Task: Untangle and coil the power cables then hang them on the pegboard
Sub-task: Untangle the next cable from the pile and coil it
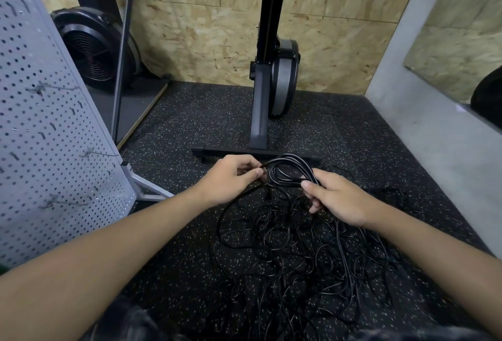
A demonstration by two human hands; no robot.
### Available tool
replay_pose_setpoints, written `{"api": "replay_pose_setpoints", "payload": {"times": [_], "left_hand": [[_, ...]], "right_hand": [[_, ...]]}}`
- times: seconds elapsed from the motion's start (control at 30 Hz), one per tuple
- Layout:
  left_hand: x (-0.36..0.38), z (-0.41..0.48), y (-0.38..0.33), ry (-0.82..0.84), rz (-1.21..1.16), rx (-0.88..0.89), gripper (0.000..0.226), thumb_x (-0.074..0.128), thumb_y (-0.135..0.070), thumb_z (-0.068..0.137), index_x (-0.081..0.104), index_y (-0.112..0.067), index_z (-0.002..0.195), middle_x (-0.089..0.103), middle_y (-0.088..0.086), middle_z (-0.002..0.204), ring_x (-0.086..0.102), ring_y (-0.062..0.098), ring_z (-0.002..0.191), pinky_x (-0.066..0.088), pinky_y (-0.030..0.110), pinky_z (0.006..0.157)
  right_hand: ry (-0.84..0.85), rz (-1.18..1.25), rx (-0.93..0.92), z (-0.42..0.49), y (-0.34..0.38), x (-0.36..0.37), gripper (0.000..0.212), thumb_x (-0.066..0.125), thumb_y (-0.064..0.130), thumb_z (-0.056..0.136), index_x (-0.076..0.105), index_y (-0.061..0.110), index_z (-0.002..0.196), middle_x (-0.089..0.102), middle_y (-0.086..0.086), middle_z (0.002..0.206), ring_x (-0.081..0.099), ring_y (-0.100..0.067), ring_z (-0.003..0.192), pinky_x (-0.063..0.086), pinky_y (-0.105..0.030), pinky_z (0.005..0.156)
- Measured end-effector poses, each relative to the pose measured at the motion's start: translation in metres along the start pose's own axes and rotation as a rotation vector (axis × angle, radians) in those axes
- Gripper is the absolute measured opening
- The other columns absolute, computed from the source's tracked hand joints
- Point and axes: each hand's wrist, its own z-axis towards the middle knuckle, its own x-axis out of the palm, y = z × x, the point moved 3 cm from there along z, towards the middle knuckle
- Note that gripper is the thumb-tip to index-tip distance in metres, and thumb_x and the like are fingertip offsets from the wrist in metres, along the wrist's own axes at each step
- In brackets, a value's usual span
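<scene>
A small coil of black power cable (289, 171) is held up between my hands, above the floor. My right hand (336, 199) grips the coil's loops at their right side. My left hand (233, 177) pinches a strand of the same cable at the coil's left edge. Below them a big tangle of black cables (304, 256) sprawls over the speckled rubber floor. The grey pegboard (40, 137) stands at the left on a metal stand, with several bare wire hooks (97, 153) sticking out.
A black exercise machine (267, 74) stands straight ahead, its base bar (244, 151) just beyond my hands. A black fan (95, 50) sits behind the pegboard. An OSB wall is at the back and a grey wall (423, 112) at the right.
</scene>
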Motion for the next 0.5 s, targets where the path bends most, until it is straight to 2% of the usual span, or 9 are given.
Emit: {"api": "replay_pose_setpoints", "payload": {"times": [0.03, 0.07, 0.1, 0.17, 0.2, 0.3, 0.4, 0.5], "left_hand": [[0.002, 0.0, -0.001, -0.01, -0.012, -0.002, 0.014, 0.063, -0.021, 0.104, 0.076, -0.02, 0.1, 0.079, -0.012, 0.095, 0.072, -0.001, 0.093, 0.053, 0.028, 0.091], [0.003, 0.0, -0.003, -0.015, -0.037, -0.013, 0.015, 0.062, -0.021, 0.105, 0.076, -0.018, 0.099, 0.079, -0.01, 0.096, 0.072, 0.002, 0.091, 0.054, 0.032, 0.089], [0.006, -0.001, -0.005, -0.02, -0.075, -0.032, 0.016, 0.061, -0.021, 0.105, 0.075, -0.017, 0.099, 0.08, -0.007, 0.096, 0.074, 0.009, 0.089, 0.054, 0.036, 0.085], [0.01, -0.001, -0.008, -0.034, -0.171, -0.072, 0.017, 0.059, -0.022, 0.107, 0.073, -0.014, 0.102, 0.081, -0.002, 0.096, 0.074, 0.034, 0.089, 0.057, 0.052, 0.08], [0.013, -0.002, -0.01, -0.044, -0.23, -0.09, 0.017, 0.058, -0.021, 0.107, 0.071, -0.01, 0.104, 0.081, 0.002, 0.096, 0.074, 0.038, 0.087, 0.059, 0.052, 0.079], [0.018, -0.003, -0.016, -0.082, -0.423, -0.128, 0.016, 0.056, -0.013, 0.108, 0.066, -0.001, 0.108, 0.08, 0.012, 0.095, 0.078, 0.024, 0.081, 0.062, 0.03, 0.071], [0.021, -0.003, -0.019, -0.092, -0.532, -0.135, 0.014, 0.056, -0.01, 0.107, 0.065, 0.0, 0.105, 0.079, 0.016, 0.097, 0.078, 0.027, 0.086, 0.063, 0.032, 0.075], [0.025, -0.004, -0.022, -0.075, -0.635, -0.171, 0.014, 0.054, -0.008, 0.108, 0.063, 0.001, 0.102, 0.077, 0.023, 0.1, 0.078, 0.029, 0.085, 0.063, 0.032, 0.068]], "right_hand": [[-0.019, 0.036, -0.01, 0.002, 0.0, 0.001, 0.032, 0.044, 0.035, 0.111, 0.055, 0.009, 0.095, 0.06, 0.0, 0.084, 0.069, -0.01, 0.078, 0.052, -0.017, 0.073], [-0.037, 0.081, -0.016, 0.003, -0.001, 0.001, 0.03, 0.045, 0.032, 0.111, 0.055, 0.007, 0.096, 0.058, -0.002, 0.085, 0.065, -0.011, 0.076, 0.056, -0.021, 0.076], [-0.052, 0.121, -0.016, 0.005, -0.003, 0.001, 0.03, 0.045, 0.031, 0.111, 0.055, 0.006, 0.097, 0.057, -0.002, 0.085, 0.062, -0.012, 0.075, 0.059, -0.026, 0.079], [-0.076, 0.173, 0.0, 0.007, -0.005, 0.003, 0.031, 0.046, 0.032, 0.11, 0.054, 0.005, 0.097, 0.056, 0.001, 0.083, 0.063, -0.013, 0.075, 0.06, -0.029, 0.08], [-0.088, 0.19, 0.011, 0.008, -0.005, 0.005, 0.031, 0.047, 0.033, 0.11, 0.054, 0.006, 0.097, 0.057, 0.002, 0.082, 0.065, -0.012, 0.075, 0.06, -0.03, 0.081], [-0.122, 0.259, 0.019, 0.011, -0.007, 0.013, 0.026, 0.048, 0.034, 0.109, 0.056, 0.011, 0.1, 0.06, 0.002, 0.087, 0.061, -0.01, 0.074, 0.062, -0.045, 0.087], [-0.144, 0.299, -0.01, 0.012, -0.002, 0.016, 0.017, 0.05, 0.033, 0.109, 0.06, 0.021, 0.104, 0.063, 0.005, 0.092, 0.062, -0.008, 0.078, 0.062, -0.048, 0.087], [-0.143, 0.335, -0.028, 0.011, 0.002, 0.019, 0.012, 0.05, 0.029, 0.109, 0.061, 0.024, 0.109, 0.066, 0.004, 0.097, 0.061, -0.011, 0.085, 0.062, -0.048, 0.087]]}}
